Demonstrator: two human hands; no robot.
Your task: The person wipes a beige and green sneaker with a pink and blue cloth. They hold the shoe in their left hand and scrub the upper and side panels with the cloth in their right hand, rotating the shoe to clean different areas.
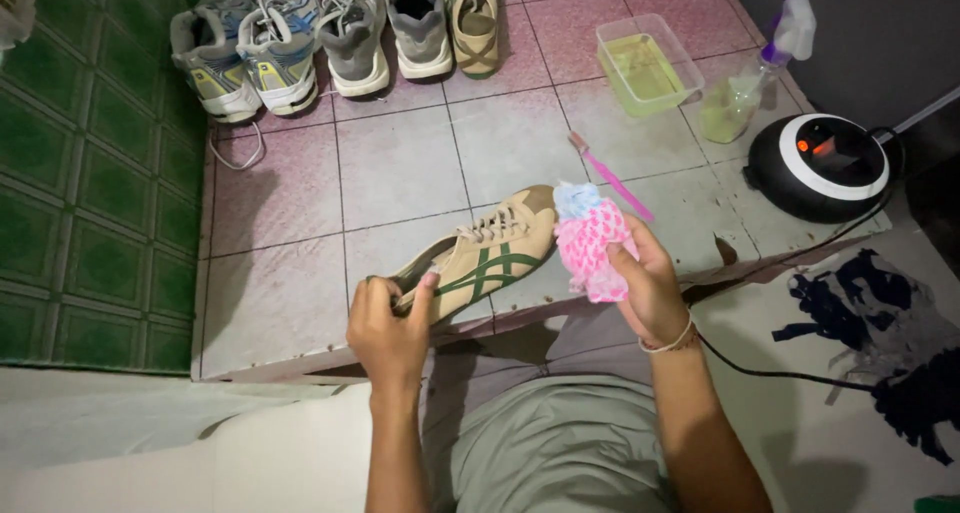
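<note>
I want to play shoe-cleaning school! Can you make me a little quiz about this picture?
1. True or false: the left hand holds the tan shoe by its heel end.
2. What does the right hand grip? A) pink brush B) pink and white cloth C) spray bottle
3. Fill in: the clear tub holds yellowish ____.

Key: 1 true. 2 B, the pink and white cloth; the pink brush lies on the tiles and the spray bottle stands beside the tub. 3 liquid.
</note>
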